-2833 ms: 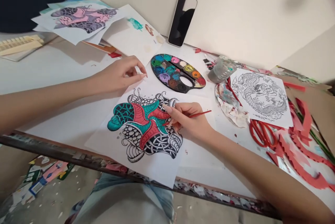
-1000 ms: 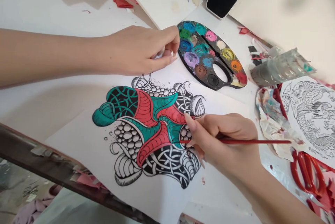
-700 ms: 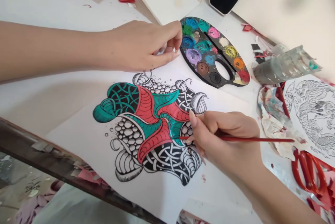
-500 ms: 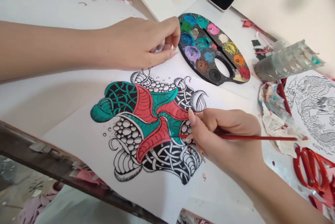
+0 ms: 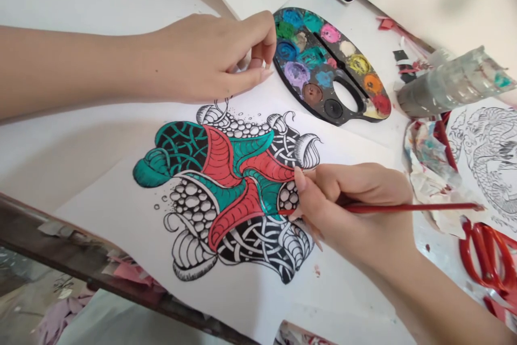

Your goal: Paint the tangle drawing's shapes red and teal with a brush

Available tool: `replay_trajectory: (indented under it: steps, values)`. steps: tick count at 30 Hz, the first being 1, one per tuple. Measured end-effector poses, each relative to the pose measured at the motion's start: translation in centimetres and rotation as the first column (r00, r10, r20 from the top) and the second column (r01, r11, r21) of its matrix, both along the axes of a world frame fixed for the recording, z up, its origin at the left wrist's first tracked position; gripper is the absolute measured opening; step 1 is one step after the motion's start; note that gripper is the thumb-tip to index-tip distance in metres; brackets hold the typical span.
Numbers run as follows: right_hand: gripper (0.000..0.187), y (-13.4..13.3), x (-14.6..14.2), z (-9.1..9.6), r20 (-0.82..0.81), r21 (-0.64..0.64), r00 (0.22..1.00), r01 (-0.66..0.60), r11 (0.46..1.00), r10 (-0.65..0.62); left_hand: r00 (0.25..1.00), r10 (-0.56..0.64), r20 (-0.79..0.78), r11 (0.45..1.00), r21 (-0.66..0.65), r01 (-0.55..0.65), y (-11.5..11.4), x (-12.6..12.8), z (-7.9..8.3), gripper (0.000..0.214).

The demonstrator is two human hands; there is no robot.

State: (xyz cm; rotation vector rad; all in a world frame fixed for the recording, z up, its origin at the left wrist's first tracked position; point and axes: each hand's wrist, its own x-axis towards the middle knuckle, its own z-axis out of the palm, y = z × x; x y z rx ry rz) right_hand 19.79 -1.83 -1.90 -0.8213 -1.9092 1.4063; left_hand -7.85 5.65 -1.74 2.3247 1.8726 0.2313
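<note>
From the head camera, the right hand is pinching a thin red paintbrush close to its tip, and that tip is touching a teal panel of an inked zentangle drawing lying just in front of the palette. Nice control here: the bristles are hugging the panel's edge, the grip staying short and steady. The left hand is curling loosely beside the palette, holding nothing that shows.
</note>
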Motion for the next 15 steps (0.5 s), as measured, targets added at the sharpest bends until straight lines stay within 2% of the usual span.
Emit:
replay_trajectory:
  steps: [4,9,15]
  values:
    - [0.054,0.03,0.02,0.15,0.033,-0.049,0.999,0.009,0.999,-0.007,1.0,0.0,0.001,1.0,-0.002,0.0,0.03,0.07,-0.04,0.04]
    - [0.059,0.13,0.0,0.35,0.04,-0.043,0.999,-0.009,0.999,0.011,1.0,0.008,-0.009,1.0,-0.007,-0.008,-0.11,0.38,0.0,0.04]
    - [0.06,0.07,0.09,0.34,0.087,-0.089,0.996,0.029,0.996,-0.021,1.0,-0.004,0.003,1.0,0.009,0.004,-0.15,0.11,0.05,0.043]
